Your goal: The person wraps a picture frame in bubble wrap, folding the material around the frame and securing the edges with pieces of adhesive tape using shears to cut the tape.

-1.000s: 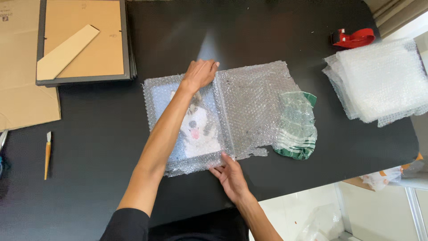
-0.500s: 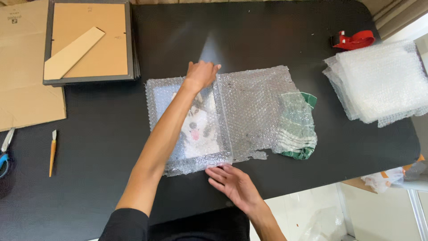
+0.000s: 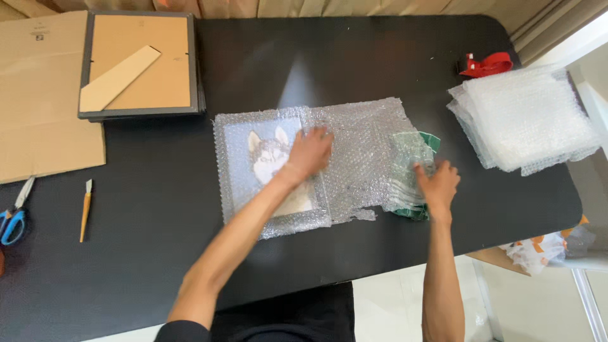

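Head view, steeply downward over black table (image 3: 392, 57).

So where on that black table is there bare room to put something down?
Bare table lies behind the bubble wrap sheet, and in front left between the small brush and left hand. The right side is crowded by the bubble wrap stack.

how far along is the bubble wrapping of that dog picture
Partly done: the dog picture already lies under bubble wrap. In hand: left hand presses it flat while right hand grips the wrap's loose right end. Left: that end lies unfolded, nothing taped.
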